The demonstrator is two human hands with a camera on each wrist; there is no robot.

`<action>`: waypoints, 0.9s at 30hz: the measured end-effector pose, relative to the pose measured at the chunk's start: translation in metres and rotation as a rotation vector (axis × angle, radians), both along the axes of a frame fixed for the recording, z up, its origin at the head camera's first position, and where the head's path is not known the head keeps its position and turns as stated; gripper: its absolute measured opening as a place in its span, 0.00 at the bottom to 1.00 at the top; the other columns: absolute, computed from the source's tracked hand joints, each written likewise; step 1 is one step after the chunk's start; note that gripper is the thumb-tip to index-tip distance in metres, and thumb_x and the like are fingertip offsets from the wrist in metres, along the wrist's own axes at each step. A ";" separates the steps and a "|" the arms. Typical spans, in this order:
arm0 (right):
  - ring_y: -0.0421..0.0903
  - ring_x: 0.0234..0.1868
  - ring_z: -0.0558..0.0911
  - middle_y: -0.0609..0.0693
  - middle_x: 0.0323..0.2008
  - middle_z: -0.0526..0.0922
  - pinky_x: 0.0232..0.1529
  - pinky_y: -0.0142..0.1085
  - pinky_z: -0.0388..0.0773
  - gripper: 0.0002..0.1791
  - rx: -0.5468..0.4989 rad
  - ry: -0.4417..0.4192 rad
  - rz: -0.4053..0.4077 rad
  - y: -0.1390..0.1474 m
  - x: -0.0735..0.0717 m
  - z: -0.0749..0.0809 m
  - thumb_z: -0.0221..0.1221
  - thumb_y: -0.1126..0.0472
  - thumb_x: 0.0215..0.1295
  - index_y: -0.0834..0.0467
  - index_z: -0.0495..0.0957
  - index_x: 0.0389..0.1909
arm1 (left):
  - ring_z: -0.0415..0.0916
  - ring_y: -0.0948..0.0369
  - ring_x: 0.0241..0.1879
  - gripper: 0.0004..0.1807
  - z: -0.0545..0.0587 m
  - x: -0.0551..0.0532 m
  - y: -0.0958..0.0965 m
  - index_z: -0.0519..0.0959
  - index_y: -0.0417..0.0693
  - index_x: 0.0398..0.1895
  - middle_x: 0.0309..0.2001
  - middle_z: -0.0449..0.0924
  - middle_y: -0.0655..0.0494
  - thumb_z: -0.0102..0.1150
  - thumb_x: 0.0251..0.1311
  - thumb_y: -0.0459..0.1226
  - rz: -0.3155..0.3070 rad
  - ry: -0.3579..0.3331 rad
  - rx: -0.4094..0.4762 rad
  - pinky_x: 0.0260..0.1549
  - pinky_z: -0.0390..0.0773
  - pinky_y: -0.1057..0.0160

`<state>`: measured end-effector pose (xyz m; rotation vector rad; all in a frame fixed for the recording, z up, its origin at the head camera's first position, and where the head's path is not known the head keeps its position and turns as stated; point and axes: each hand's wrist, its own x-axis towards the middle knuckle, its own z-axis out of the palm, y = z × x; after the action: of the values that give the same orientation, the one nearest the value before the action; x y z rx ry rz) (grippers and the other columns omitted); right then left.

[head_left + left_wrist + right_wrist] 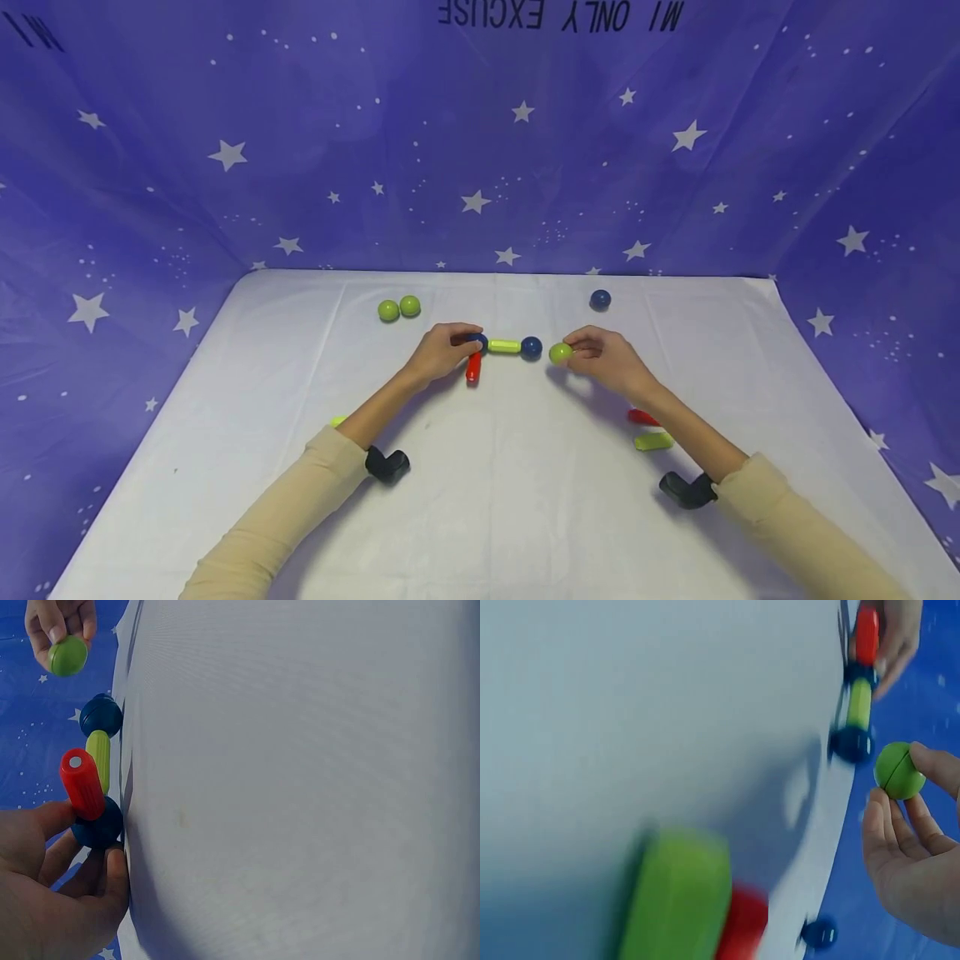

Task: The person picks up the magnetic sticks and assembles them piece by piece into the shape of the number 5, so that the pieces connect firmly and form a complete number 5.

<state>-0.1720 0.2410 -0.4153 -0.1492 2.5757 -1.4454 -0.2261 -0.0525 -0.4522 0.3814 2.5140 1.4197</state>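
Note:
My left hand pinches a dark blue ball between thumb and fingers. From that ball a red rod sticks out toward me, and a yellow-green rod runs right to a second blue ball. These pieces are joined. My right hand holds a green ball by its fingertips, with a thin seam line visible. A small gap separates this green ball from the second blue ball.
Two green balls sit at the back left of the white table, and a blue ball at the back right. Near the right forearm lie a red rod and a yellow-green rod. Another yellow-green piece is partly hidden behind the left forearm.

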 end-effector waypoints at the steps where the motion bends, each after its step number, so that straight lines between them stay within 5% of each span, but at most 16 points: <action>1: 0.49 0.46 0.83 0.56 0.44 0.85 0.47 0.35 0.77 0.20 -0.019 -0.013 0.012 -0.007 0.003 -0.001 0.68 0.63 0.62 0.65 0.78 0.53 | 0.77 0.53 0.52 0.19 0.000 0.000 0.000 0.80 0.43 0.60 0.50 0.83 0.48 0.62 0.67 0.38 0.001 -0.002 0.002 0.55 0.73 0.53; 15: 0.47 0.44 0.85 0.52 0.41 0.85 0.46 0.39 0.80 0.18 -0.122 -0.115 0.145 -0.090 0.018 -0.020 0.70 0.67 0.58 0.64 0.79 0.48 | 0.78 0.54 0.52 0.19 0.001 -0.001 -0.001 0.80 0.42 0.59 0.50 0.83 0.48 0.62 0.67 0.38 0.006 -0.010 0.011 0.54 0.74 0.54; 27: 0.44 0.39 0.85 0.49 0.38 0.85 0.42 0.36 0.79 0.16 -0.103 -0.112 0.148 -0.112 0.015 -0.027 0.72 0.66 0.55 0.62 0.81 0.44 | 0.79 0.53 0.52 0.19 -0.002 0.000 -0.001 0.80 0.41 0.59 0.50 0.84 0.47 0.62 0.67 0.37 0.001 0.008 0.037 0.53 0.75 0.54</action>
<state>-0.1565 0.1294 -0.4427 -0.2595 2.3494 -1.4882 -0.2266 -0.0534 -0.4539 0.3935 2.4982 1.4694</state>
